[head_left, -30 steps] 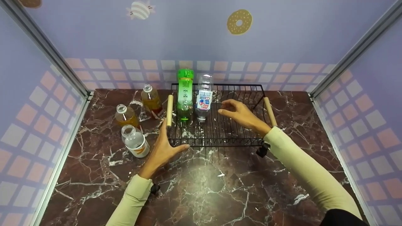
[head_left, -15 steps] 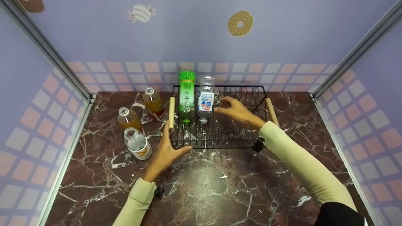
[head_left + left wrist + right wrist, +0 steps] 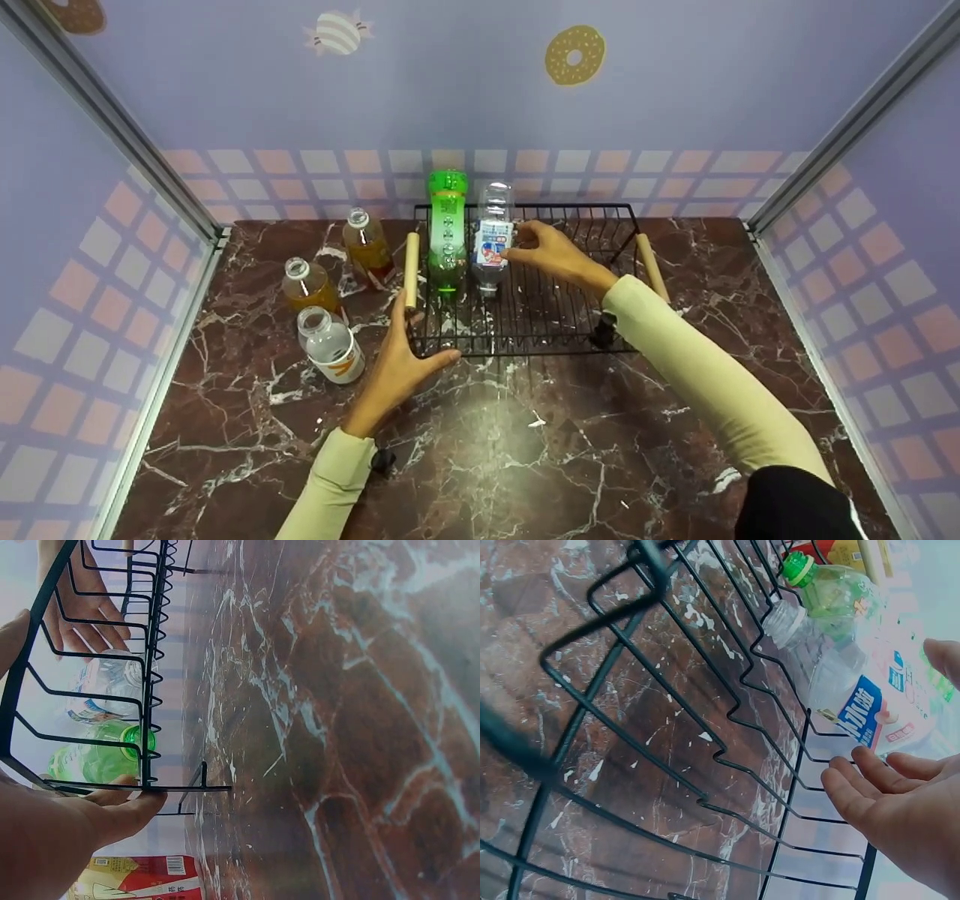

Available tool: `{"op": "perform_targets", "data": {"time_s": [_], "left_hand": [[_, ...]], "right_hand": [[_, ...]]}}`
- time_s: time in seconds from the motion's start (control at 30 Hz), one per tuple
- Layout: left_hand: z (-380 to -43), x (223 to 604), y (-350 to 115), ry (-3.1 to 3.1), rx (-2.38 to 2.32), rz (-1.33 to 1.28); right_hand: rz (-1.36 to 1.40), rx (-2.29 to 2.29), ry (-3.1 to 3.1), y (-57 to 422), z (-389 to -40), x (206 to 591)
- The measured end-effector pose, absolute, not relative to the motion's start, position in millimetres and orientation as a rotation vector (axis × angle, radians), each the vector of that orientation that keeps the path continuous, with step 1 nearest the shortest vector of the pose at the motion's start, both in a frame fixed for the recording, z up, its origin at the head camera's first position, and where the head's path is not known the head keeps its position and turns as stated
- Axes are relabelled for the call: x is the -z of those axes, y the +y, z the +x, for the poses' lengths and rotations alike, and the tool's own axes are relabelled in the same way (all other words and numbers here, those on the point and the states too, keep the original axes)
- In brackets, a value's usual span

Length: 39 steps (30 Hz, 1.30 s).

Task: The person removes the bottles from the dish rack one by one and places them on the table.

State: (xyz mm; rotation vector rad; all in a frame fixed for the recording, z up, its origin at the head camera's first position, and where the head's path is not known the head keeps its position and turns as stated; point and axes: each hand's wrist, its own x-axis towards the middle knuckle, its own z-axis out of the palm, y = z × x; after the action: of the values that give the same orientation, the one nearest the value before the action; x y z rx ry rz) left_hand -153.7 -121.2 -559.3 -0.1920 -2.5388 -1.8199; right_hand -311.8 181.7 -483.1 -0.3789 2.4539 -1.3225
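A black wire rack (image 3: pixel 540 352) with wooden handles stands toward the back wall. My left hand (image 3: pixel 401 371) holds its front left corner, thumb along the front rim, fingers on the side wires (image 3: pixel 97 791). Inside the rack, a green plastic bottle (image 3: pixel 448 225) and a clear plastic bottle (image 3: pixel 493 244) lean side by side, necks down toward me. My right hand (image 3: pixel 551 251) is over the rack just right of the clear bottle, thumb tip at its label. In the right wrist view the fingers (image 3: pixel 862 784) are loosely bent beside the label, not closed round the bottle.
Left of the rack, three uncapped bottles stand on the marbled table (image 3: pixel 480 450): two with amber-coloured bodies, one farther back (image 3: pixel 367 244) and one nearer (image 3: pixel 307 285), and a clear one with a white label (image 3: pixel 330 349). Patterned walls (image 3: pixel 465 90) enclose three sides.
My right hand has moved left to the clear bottle's label. My left hand stays at the rack's corner. The head view has shifted slightly.
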Motion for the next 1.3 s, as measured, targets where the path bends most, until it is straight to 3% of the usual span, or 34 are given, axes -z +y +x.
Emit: {"op": "perform_targets", "data": {"time_s": [0.83, 1.3], "left_hand": [[-152.7, 561.7, -110.8, -2.528, 1.849, -0.171], [-154.2, 561.9, -122.6, -2.531, 1.813, -0.172]], "right_hand": [[-0.386, 1.334, 2.444, 173.4, -322.3, 494.7], [-0.402, 1.535, 2.343, 181.2, -301.0, 470.6]]}}
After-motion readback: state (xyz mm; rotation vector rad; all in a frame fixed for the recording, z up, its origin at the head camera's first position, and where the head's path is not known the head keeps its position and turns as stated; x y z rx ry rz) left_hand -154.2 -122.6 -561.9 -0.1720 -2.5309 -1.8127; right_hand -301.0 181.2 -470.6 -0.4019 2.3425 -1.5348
